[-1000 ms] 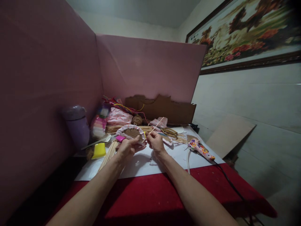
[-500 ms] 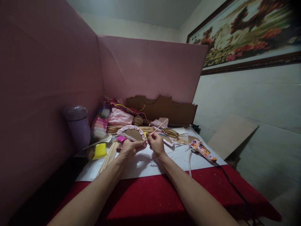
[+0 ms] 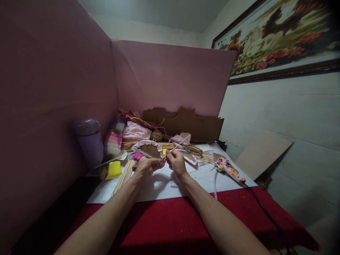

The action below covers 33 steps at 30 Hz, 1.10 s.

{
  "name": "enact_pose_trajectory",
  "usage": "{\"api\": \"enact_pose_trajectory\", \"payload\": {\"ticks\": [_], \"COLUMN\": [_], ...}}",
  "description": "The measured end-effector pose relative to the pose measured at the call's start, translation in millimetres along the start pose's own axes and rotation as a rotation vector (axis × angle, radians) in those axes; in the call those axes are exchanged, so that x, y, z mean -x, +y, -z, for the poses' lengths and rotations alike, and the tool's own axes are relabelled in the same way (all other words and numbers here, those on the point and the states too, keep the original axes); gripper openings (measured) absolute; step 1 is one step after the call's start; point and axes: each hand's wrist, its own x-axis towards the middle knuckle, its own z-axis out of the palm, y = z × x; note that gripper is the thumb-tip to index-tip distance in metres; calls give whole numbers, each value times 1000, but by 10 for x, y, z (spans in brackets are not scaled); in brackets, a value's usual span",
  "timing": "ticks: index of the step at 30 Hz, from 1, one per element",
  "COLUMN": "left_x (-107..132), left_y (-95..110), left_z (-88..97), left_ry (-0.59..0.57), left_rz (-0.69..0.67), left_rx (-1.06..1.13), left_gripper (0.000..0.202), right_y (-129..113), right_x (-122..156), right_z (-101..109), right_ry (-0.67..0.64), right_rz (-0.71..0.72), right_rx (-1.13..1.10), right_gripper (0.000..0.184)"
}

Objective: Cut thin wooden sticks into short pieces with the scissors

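Observation:
My left hand (image 3: pixel 145 166) grips the lower edge of a round cardboard piece (image 3: pixel 149 149) rimmed with white patterned cloth. My right hand (image 3: pixel 176 162) pinches a thin wooden stick (image 3: pixel 179 143) that slants up and to the right from my fingers. The two hands nearly touch above a white sheet (image 3: pixel 159 186) on the red tabletop (image 3: pixel 170 223). A bundle of wooden sticks (image 3: pixel 122 176) lies just left of my left hand.
A flower-patterned glue gun (image 3: pixel 228 169) with a black cord lies right of my hands. Behind them are reeds, a twine ball (image 3: pixel 156 135), pink cloth (image 3: pixel 135 131) and brown cardboard (image 3: pixel 186 124). A purple jar (image 3: pixel 89 141) and a yellow block (image 3: pixel 113 169) sit left. Pink boards wall the desk.
The hands stay close together with barely any shift; the stick's tilt is nearly the same. The view has moved slightly.

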Motion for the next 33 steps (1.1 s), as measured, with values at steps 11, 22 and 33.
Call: {"api": "enact_pose_trajectory", "payload": {"ticks": [11,22,33], "left_x": [-40,-12,28], "left_y": [-29,7,1107], "left_z": [52,11,189], "left_ry": [-30,83,343], "left_rz": [45,-16,-544], "left_rx": [19,-87,-138], "left_gripper": [18,26,25], "right_y": [2,-21,-362], "right_x": [-3,6,333], "right_z": [-6,-18,-246], "right_ry": [22,47,-616], "right_rz": [4,-53,-441], "right_rx": [35,-46,68], "right_gripper": [39,39,39]}}
